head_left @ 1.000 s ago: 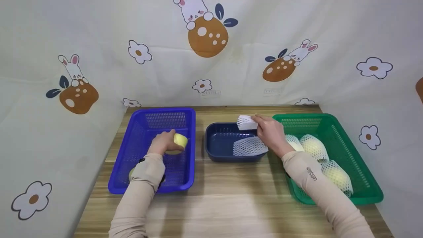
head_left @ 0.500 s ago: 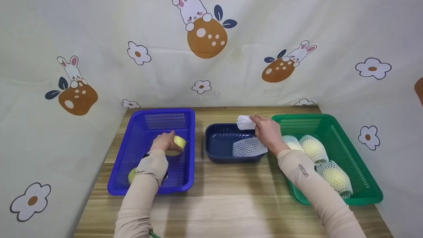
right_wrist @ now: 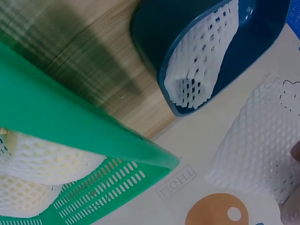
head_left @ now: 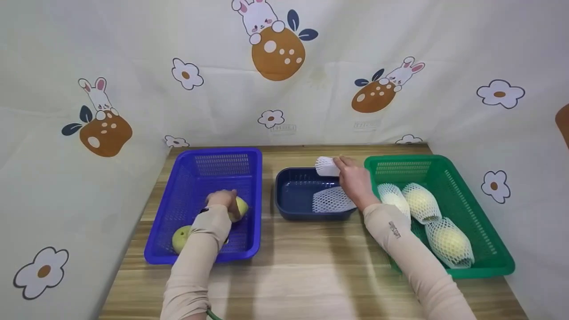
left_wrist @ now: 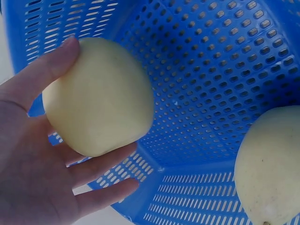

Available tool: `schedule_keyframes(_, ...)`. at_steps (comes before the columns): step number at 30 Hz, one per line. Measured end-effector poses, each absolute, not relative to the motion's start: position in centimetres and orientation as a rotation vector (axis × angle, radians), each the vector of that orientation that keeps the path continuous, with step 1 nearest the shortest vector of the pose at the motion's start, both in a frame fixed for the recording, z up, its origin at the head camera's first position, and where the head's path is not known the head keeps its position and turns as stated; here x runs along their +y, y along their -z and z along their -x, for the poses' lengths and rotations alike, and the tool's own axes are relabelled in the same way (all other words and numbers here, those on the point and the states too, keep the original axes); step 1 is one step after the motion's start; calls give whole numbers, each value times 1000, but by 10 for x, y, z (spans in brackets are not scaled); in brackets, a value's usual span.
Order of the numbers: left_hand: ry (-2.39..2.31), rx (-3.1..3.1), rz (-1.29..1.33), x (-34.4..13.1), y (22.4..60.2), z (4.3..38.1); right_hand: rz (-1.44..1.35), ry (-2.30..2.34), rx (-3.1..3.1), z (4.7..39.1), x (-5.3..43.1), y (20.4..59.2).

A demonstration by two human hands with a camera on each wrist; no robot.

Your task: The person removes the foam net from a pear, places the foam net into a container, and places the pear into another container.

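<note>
In the blue basket my left hand holds a pale yellow pear, thumb on one side and fingers along the other. A second pear lies at the basket's near left corner, partly covered by my sleeve in the head view. Over the far right rim of the dark blue tub, my right hand pinches a white foam net sleeve. The right wrist view shows that sleeve hanging with nothing visible inside. Another foam net sleeve lies in the tub.
On the right, a green basket contains several pears in foam nets, such as one netted pear near its front. My right forearm crosses this basket's left side. A patterned curtain hangs behind the wooden table.
My left hand has moved slightly toward me and lower in the blue basket with its pear, and the second pear shows more. My right hand and its sleeve have shifted slightly left.
</note>
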State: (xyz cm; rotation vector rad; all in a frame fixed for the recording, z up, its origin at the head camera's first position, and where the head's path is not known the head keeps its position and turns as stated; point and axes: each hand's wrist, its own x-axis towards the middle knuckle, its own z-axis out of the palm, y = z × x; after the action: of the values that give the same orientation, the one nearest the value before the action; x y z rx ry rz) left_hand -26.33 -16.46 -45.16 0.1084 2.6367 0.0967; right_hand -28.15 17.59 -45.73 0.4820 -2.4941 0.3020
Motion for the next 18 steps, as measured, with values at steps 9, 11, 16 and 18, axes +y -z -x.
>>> schedule_keyframes(9, 4, 2571, -140, -160, 464, 261, -459, -180, -2516, 284, 165, 475)
schedule_keyframes(11, 12, 2558, -144, -160, 466, 259, -467, -150, -2535, 283, 163, 481)
schedule_keyframes(16, 22, 2560, -147, -159, 468, 257, -475, -28, -2611, 277, 160, 492)
schedule_keyframes(18, 24, 2573, -150, -159, 468, 257, -479, 20, -2670, 275, 160, 493)
